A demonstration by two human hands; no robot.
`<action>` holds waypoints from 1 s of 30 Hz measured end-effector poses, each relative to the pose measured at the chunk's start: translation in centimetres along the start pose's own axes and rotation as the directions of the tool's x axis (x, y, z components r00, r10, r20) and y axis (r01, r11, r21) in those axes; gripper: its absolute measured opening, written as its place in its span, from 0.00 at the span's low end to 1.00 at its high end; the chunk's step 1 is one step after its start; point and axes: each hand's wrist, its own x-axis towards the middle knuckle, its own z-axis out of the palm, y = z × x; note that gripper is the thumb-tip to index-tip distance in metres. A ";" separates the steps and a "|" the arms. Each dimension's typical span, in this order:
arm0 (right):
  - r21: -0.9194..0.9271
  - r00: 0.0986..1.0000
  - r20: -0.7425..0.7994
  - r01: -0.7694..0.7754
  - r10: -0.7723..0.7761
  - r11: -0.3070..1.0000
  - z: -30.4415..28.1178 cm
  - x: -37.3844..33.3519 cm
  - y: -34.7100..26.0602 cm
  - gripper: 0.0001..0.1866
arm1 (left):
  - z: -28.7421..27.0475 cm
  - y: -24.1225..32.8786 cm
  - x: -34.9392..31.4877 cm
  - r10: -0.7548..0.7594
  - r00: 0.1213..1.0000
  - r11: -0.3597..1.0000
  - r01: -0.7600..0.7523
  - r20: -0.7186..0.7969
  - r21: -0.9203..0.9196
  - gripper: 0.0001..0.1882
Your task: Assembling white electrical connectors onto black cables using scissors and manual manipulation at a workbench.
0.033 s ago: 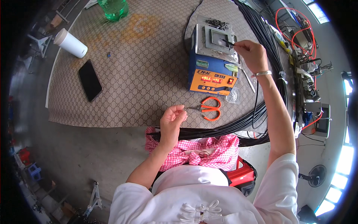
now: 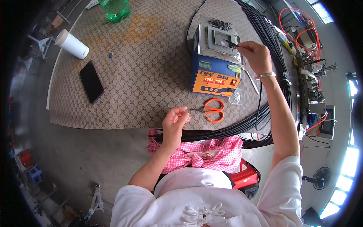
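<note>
My right hand (image 2: 255, 55) is over a solder pot (image 2: 215, 83), a blue box with an orange front panel and lit red digits. Its fingers are pinched on a thin black cable (image 2: 233, 44), whose end reaches over the square metal basin (image 2: 222, 39) on top; whether it touches the metal inside I cannot tell. My left hand (image 2: 176, 119) is raised near the table's front edge with the thumb and fingers closed together. What they hold, if anything, is too small to make out. Orange-handled scissors (image 2: 214, 110) lie just right of it, their tips close to the fingertips.
A long bundle of black cables (image 2: 227, 131) curves along the front and right of the patterned tabletop (image 2: 140, 90). Dark scraps (image 2: 220, 24) lie behind the basin. A small clear dish (image 2: 237, 97) sits beside the pot. A phone (image 2: 91, 81), white tumbler (image 2: 72, 44) and green bottle (image 2: 115, 9) are left.
</note>
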 end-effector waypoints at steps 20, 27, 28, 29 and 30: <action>0.839 0.859 0.503 -0.512 0.097 0.186 -1.5 -5.9 -0.5 0.05 | 0.9 1.1 -0.3 -0.025 1.000 0.999 0.025 0.000 0.034 0.09; 0.814 0.814 0.581 -0.581 0.008 0.018 -1.7 -9.1 -1.4 0.07 | 3.6 3.4 -0.3 0.019 0.998 1.000 -0.020 0.064 0.020 0.08; 0.793 0.793 0.609 -0.609 -0.006 -0.013 -1.7 -9.7 -1.9 0.08 | 4.1 3.9 -0.4 0.020 0.998 1.000 -0.021 0.065 0.020 0.08; 0.785 0.786 0.618 -0.618 -0.027 -0.042 -1.6 -10.3 -2.1 0.09 | 4.4 4.3 -0.4 0.040 0.994 0.999 -0.041 0.102 0.016 0.08; 0.786 0.786 0.617 -0.618 -0.017 -0.033 -1.4 -10.8 -2.3 0.09 | 4.8 4.8 -0.4 0.050 0.992 0.999 -0.051 0.114 0.008 0.08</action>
